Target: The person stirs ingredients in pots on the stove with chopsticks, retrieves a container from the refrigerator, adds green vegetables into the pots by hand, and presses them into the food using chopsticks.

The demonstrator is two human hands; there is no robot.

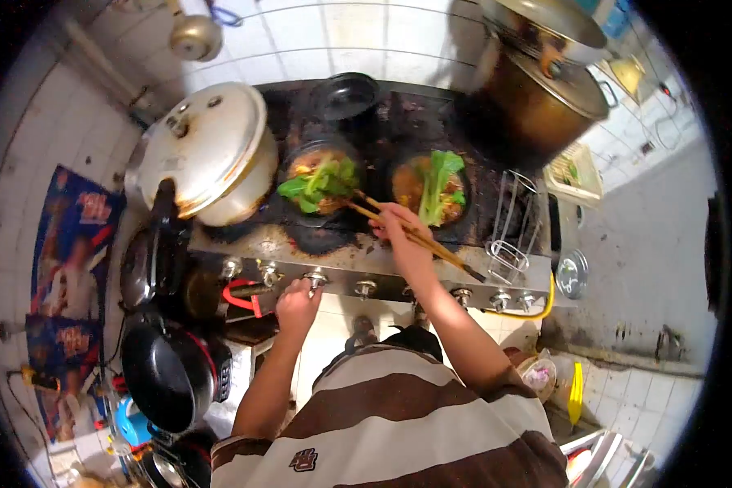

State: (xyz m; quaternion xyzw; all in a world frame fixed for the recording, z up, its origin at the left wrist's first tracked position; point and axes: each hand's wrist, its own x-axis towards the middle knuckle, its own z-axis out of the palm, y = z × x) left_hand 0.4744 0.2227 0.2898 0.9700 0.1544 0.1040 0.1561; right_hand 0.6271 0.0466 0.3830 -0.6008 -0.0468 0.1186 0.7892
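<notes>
My right hand (pixel 398 226) is closed round a pair of long wooden chopsticks (pixel 439 248). Their tips reach into the left clay pot (pixel 290 207), at the edge of its leafy greens (pixel 325 183). Beside it on the stove, a second dark pot (pixel 398 175) holds food in brown broth with a long leafy green (pixel 441 187) lying across it. At the front panel, the fingers of my left hand (pixel 296 302) are closed on a stove knob (pixel 315 279).
A large pressure cooker (pixel 211 154) stands on the left of the stove (pixel 333 264). A tall stockpot (pixel 537 106) is at the back right, a small black pan (pixel 346 96) at the back. A wire rack (pixel 512 232) lies on the right. Black pans (pixel 167 378) are stacked low on the left.
</notes>
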